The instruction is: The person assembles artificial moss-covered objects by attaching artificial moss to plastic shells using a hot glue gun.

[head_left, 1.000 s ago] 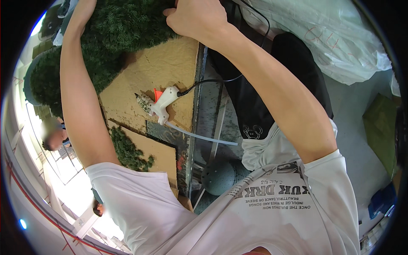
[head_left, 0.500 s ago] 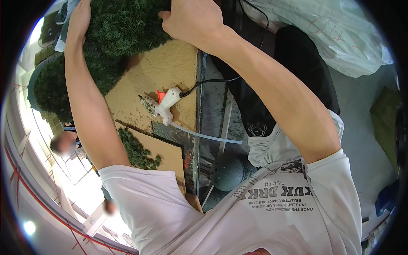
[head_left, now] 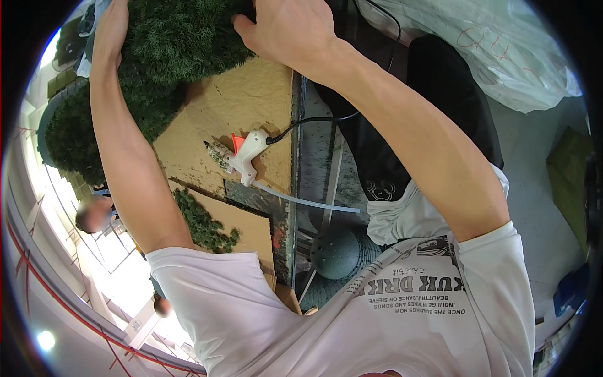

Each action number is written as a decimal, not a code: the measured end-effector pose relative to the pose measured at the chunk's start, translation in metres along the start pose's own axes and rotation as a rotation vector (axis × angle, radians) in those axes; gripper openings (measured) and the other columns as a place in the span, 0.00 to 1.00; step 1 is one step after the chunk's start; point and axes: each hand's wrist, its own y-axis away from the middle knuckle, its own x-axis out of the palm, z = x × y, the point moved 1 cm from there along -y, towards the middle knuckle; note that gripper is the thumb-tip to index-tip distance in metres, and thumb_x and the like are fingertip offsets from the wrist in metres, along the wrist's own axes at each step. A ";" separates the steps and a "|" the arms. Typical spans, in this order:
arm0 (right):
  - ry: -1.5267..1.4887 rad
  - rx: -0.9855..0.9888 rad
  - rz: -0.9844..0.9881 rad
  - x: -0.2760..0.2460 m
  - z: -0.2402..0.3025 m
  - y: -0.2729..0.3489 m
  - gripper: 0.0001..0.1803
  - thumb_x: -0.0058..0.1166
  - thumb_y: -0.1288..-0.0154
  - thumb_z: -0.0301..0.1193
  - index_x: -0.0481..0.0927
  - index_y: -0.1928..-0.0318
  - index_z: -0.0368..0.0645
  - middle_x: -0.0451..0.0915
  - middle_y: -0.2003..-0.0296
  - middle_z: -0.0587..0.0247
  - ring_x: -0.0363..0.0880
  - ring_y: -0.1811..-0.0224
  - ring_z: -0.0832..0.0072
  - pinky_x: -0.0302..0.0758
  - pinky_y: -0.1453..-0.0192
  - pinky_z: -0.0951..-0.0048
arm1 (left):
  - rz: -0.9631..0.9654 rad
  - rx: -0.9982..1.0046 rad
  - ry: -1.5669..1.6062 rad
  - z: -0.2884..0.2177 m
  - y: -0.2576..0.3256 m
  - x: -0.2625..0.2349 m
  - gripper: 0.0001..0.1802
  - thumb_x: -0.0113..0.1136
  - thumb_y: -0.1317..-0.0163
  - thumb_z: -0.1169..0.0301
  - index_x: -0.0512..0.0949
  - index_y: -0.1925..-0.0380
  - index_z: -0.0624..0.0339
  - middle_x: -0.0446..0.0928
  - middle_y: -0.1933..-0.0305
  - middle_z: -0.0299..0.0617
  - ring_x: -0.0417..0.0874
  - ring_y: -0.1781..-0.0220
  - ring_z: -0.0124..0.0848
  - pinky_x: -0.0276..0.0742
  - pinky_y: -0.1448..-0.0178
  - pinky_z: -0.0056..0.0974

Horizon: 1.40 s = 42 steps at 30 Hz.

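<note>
A large mass of dark green artificial foliage (head_left: 182, 38) lies at the top of the view, between my two hands. My left hand (head_left: 111, 28) is along its left side, with the fingers cut off by the upper edge. My right hand (head_left: 292, 31) is at its right side; the thumb sticks out toward the leaves and the other fingers are out of the picture. On the tan board (head_left: 264, 88) below rests a white glue gun (head_left: 250, 147) with an orange-red trigger, a clear glue stick trailing from its back. Neither hand touches the glue gun.
A black cord (head_left: 314, 119) runs from the glue gun up to the right. Loose green sprigs (head_left: 204, 220) lie on a lower tan board. A perforated grey-green dome (head_left: 333, 254) stands beside the table. Plastic wrapping (head_left: 496, 50) is at upper right. Two people are in the background, left.
My left arm has shifted slightly left. My right hand has moved slightly, with its thumb held a little differently by the foliage. The glue gun has stayed put.
</note>
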 end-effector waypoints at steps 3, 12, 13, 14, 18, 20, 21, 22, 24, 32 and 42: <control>0.049 -0.059 -0.041 0.002 -0.009 -0.002 0.16 0.62 0.33 0.35 0.73 0.59 0.34 0.84 0.74 0.48 0.86 0.68 0.50 0.81 0.62 0.53 | -0.015 -0.014 0.100 -0.023 0.001 0.013 0.34 0.39 0.16 0.55 0.61 0.25 0.75 0.60 0.20 0.66 0.67 0.23 0.56 0.63 0.20 0.48; -0.234 -0.035 0.203 -0.019 -0.015 -0.014 0.16 0.64 0.32 0.34 0.79 0.61 0.31 0.85 0.69 0.39 0.87 0.62 0.44 0.82 0.55 0.50 | -0.529 0.003 -0.088 -0.029 0.050 0.036 0.25 0.55 0.21 0.56 0.77 0.38 0.67 0.78 0.37 0.49 0.75 0.31 0.41 0.65 0.26 0.43; -0.286 -0.011 0.231 -0.018 -0.019 -0.015 0.15 0.64 0.33 0.34 0.80 0.62 0.30 0.85 0.67 0.38 0.87 0.61 0.44 0.82 0.55 0.51 | -0.529 0.056 -0.045 -0.043 0.066 0.049 0.24 0.57 0.22 0.58 0.76 0.37 0.66 0.77 0.36 0.51 0.73 0.29 0.43 0.64 0.24 0.44; -0.294 -0.007 0.233 -0.018 -0.021 -0.015 0.15 0.64 0.33 0.34 0.80 0.62 0.30 0.85 0.67 0.38 0.87 0.61 0.44 0.82 0.55 0.51 | -0.532 0.168 -0.299 -0.064 0.085 0.063 0.27 0.63 0.27 0.61 0.72 0.34 0.65 0.74 0.33 0.54 0.71 0.27 0.44 0.62 0.23 0.44; -0.312 0.001 0.206 -0.022 -0.022 -0.019 0.13 0.64 0.35 0.32 0.84 0.63 0.30 0.86 0.65 0.36 0.87 0.58 0.43 0.83 0.54 0.51 | -0.411 0.174 -0.541 -0.107 0.117 0.110 0.42 0.76 0.41 0.62 0.67 0.28 0.55 0.57 0.20 0.56 0.57 0.18 0.57 0.56 0.18 0.58; -0.335 0.022 0.211 -0.020 -0.020 -0.018 0.13 0.64 0.35 0.31 0.85 0.64 0.30 0.86 0.65 0.35 0.87 0.57 0.43 0.83 0.53 0.51 | -0.375 0.115 -0.624 -0.100 0.114 0.110 0.44 0.77 0.43 0.64 0.66 0.28 0.54 0.57 0.19 0.56 0.56 0.18 0.58 0.55 0.18 0.59; -0.346 0.036 0.192 -0.020 -0.020 -0.017 0.13 0.64 0.35 0.31 0.85 0.64 0.29 0.86 0.65 0.35 0.87 0.57 0.43 0.83 0.52 0.51 | -0.344 0.064 -0.694 -0.096 0.111 0.110 0.46 0.79 0.45 0.66 0.66 0.28 0.53 0.56 0.19 0.57 0.56 0.18 0.59 0.55 0.18 0.59; -0.355 0.053 0.171 -0.020 -0.020 -0.017 0.13 0.64 0.35 0.31 0.85 0.64 0.29 0.86 0.65 0.34 0.87 0.58 0.43 0.83 0.52 0.51 | -0.338 0.064 -0.699 -0.092 0.110 0.110 0.46 0.79 0.45 0.66 0.66 0.28 0.53 0.56 0.19 0.57 0.56 0.18 0.59 0.55 0.18 0.59; -0.362 0.062 0.167 -0.020 -0.020 -0.016 0.13 0.65 0.36 0.32 0.85 0.64 0.29 0.86 0.65 0.34 0.87 0.58 0.43 0.83 0.53 0.51 | -0.389 0.084 -0.731 -0.087 0.107 0.109 0.47 0.80 0.48 0.69 0.67 0.28 0.52 0.57 0.19 0.56 0.56 0.18 0.58 0.54 0.17 0.59; -0.334 0.060 0.190 -0.024 -0.017 -0.012 0.14 0.65 0.37 0.33 0.83 0.63 0.31 0.86 0.66 0.36 0.87 0.58 0.43 0.83 0.53 0.50 | -0.422 0.130 -0.629 -0.089 0.109 0.111 0.39 0.75 0.41 0.68 0.69 0.29 0.53 0.61 0.21 0.54 0.60 0.19 0.54 0.56 0.17 0.56; -0.280 0.069 0.107 -0.016 -0.017 -0.011 0.13 0.64 0.36 0.32 0.83 0.64 0.31 0.85 0.65 0.37 0.87 0.57 0.43 0.83 0.51 0.50 | -0.409 0.118 -0.748 -0.092 0.113 0.119 0.39 0.75 0.41 0.67 0.69 0.29 0.52 0.60 0.20 0.53 0.57 0.18 0.54 0.55 0.18 0.59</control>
